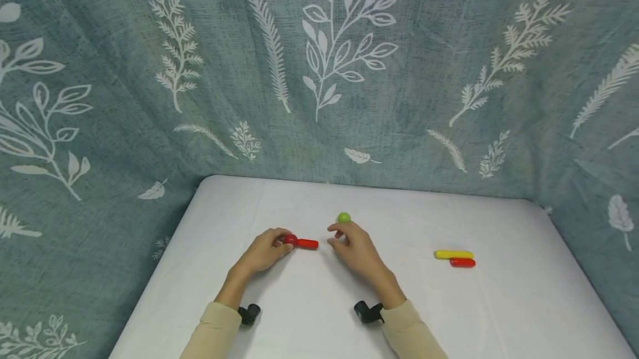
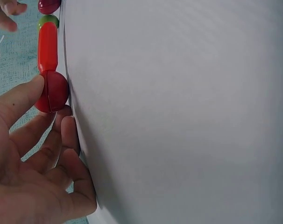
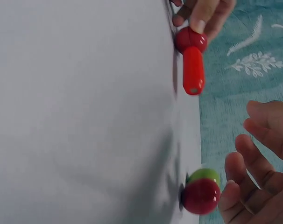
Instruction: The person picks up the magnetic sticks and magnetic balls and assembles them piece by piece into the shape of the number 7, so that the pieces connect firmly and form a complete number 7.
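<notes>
My left hand (image 1: 267, 249) pinches a red ball (image 2: 52, 92) between thumb and fingers. A short red stick (image 1: 308, 244) joins that ball and points to the right. My right hand (image 1: 353, 245) holds nothing, its fingers loosely bent and spread apart. Beyond it lies a green ball (image 1: 344, 217). Another red ball (image 3: 201, 196) stands beside the green one in the right wrist view, close to the right fingertips; whether they touch, I cannot tell. From the head view the right hand hides this second red ball.
To the right on the white table (image 1: 504, 303) a yellow stick (image 1: 453, 254) and a shorter red stick (image 1: 462, 263) lie side by side. A teal leaf-patterned cloth (image 1: 399, 142) hangs behind the table. Black wrist cameras (image 1: 368, 312) sit at both sleeves.
</notes>
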{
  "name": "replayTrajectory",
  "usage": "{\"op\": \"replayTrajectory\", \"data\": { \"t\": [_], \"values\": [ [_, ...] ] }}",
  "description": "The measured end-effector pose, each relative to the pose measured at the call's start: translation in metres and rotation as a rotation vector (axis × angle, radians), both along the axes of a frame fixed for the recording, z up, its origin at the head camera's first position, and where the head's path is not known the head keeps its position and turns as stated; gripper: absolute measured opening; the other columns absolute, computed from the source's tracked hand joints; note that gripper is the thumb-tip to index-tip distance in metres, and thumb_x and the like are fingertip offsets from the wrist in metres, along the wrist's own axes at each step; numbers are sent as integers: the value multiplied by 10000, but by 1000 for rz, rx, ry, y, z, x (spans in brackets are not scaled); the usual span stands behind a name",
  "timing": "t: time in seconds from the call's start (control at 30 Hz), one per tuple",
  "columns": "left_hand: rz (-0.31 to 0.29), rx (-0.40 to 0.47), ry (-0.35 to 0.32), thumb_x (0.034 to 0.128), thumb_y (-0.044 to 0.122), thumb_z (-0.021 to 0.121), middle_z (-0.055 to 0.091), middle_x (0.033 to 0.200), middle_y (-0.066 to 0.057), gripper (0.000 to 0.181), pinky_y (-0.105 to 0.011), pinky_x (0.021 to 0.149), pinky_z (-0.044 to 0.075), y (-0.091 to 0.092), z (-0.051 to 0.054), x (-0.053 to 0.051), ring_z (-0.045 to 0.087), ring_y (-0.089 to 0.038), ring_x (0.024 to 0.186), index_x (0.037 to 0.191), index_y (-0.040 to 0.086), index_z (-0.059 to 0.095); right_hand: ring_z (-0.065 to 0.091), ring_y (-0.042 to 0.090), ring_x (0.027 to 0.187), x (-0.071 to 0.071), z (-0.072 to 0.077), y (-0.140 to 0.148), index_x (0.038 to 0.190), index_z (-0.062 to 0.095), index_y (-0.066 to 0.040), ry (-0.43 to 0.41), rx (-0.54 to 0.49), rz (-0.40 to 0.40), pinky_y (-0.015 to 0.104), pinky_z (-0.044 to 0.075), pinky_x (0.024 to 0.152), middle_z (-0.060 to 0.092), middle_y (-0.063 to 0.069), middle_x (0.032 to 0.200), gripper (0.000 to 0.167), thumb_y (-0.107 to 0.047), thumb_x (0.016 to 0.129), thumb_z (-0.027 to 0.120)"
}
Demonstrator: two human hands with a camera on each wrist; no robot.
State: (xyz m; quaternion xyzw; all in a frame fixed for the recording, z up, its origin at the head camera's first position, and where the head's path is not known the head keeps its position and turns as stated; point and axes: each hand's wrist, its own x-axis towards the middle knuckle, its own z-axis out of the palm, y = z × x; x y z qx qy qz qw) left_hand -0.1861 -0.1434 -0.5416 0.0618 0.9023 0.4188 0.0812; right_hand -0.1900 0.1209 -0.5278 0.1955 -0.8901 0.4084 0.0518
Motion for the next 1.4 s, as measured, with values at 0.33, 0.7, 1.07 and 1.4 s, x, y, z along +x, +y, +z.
{"op": "replayTrajectory", "data": {
  "t": [0.33, 0.7, 1.07, 1.4],
  "values": [
    [-14, -2, 1, 940, 235, 722, 646, 1130, -65, 403, -395, 792, 493, -1, 0, 0, 566, -198, 943, 1295, 62, 641, 528, 148, 736, -2, 1, 28, 1085, 733, -74, 42, -90, -156, 312, 449, 655, 611, -19, 877, 188, -91, 900, 761],
    [-16, -9, -4, 939, 225, 723, 630, 1086, -55, 395, -411, 822, 483, -1, 2, 0, 555, -199, 939, 1286, 55, 645, 579, 214, 792, -12, -15, 39, 1101, 723, -59, -11, -154, -301, 370, 469, 710, 637, 90, 944, 226, -149, 899, 771],
    [-10, -15, -9, 935, 216, 727, 626, 1066, -50, 391, -403, 822, 481, 0, 3, -2, 548, -197, 930, 1281, 53, 648, 564, 335, 973, -16, -28, 35, 1174, 686, -12, -157, -152, -316, 477, 443, 842, 628, 174, 1031, 396, -193, 848, 816],
    [-5, -10, -15, 939, 221, 722, 627, 1049, -43, 379, -382, 777, 477, -1, 0, -2, 542, -190, 903, 1277, 62, 655, 580, 308, 986, -18, -34, 33, 1109, 716, -8, -93, -85, -324, 471, 453, 849, 651, 158, 1016, 344, -174, 829, 829]
  ]
}}
